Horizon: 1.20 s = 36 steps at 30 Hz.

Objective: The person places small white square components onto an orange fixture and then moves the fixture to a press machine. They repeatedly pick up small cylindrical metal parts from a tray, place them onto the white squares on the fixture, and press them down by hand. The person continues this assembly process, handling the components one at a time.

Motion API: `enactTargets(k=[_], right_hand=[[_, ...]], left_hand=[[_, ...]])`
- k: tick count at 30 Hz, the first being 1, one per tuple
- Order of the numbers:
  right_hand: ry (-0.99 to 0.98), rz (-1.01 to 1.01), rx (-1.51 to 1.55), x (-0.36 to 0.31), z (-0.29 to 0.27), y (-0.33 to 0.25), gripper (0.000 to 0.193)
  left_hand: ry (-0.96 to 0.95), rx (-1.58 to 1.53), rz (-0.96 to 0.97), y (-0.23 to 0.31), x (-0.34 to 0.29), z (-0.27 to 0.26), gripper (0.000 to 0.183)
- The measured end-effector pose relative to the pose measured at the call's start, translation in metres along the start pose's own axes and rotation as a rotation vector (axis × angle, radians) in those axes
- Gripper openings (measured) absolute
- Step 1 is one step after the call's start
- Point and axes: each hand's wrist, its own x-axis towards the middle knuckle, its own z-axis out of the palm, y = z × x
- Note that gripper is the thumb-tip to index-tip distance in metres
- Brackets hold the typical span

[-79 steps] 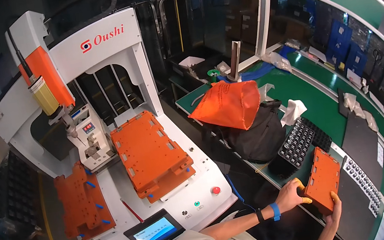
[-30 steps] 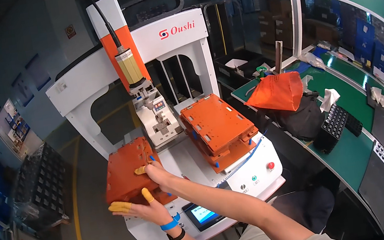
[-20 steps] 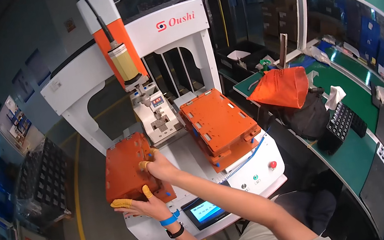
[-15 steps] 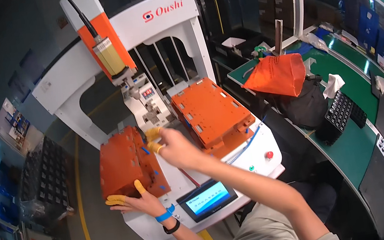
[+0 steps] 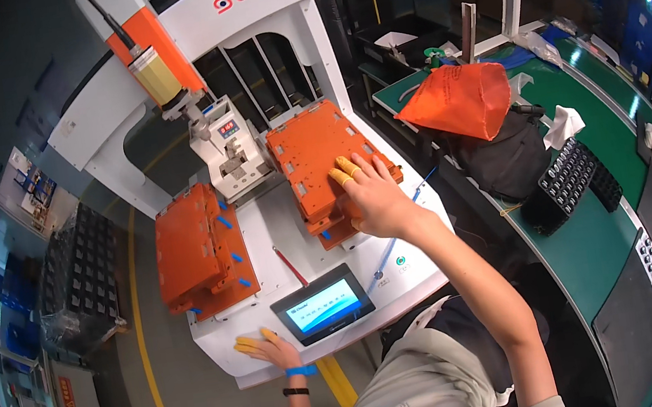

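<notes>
Head view: right hand (image 5: 371, 197) laid flat, fingers spread, on the right flat orange plastic fixture tray (image 5: 325, 158) seated on the white machine deck (image 5: 282, 247), gripping nothing. Left hand (image 5: 267, 347) open, resting on the deck's front edge beside the small blue touchscreen (image 5: 324, 305). Second orange fixture tray (image 5: 198, 251) at deck left. Probably seating the right tray; next, likely pressing it square.

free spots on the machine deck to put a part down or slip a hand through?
Bare white strip between the left jig and right jig, red pen lying in it. Small bare patch right of the touchscreen. The right hand rests on the right jig; the left hand sits at the deck's front edge.
</notes>
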Motion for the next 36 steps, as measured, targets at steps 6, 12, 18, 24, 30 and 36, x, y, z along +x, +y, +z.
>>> enactTargets(k=[6,12,18,24,30,36], right_hand=[[0.25,-0.091,-0.109,-0.001,0.021,0.004,0.066],[0.295,-0.15,-0.093,-0.001,0.024,0.012,0.064],[0.238,-0.115,-0.144,0.005,0.019,0.015,0.051],[0.209,-0.159,-0.464,0.027,0.02,0.008,0.049],[-0.095,-0.18,-0.609,0.05,0.005,0.01,0.048],[-0.146,-0.2,-0.652,0.056,-0.046,-0.015,0.044]], left_hand=[[-0.067,0.14,0.112,0.019,-0.054,-0.001,0.076],[-0.051,0.052,0.117,0.025,-0.057,-0.008,0.073],[-0.03,0.057,0.149,0.016,-0.059,-0.01,0.067],[0.05,0.011,0.146,0.009,-0.044,0.014,0.064],[-0.229,-0.661,0.53,0.186,-0.086,-0.026,0.048],[-0.52,-0.884,0.646,0.254,-0.092,-0.042,0.04]])
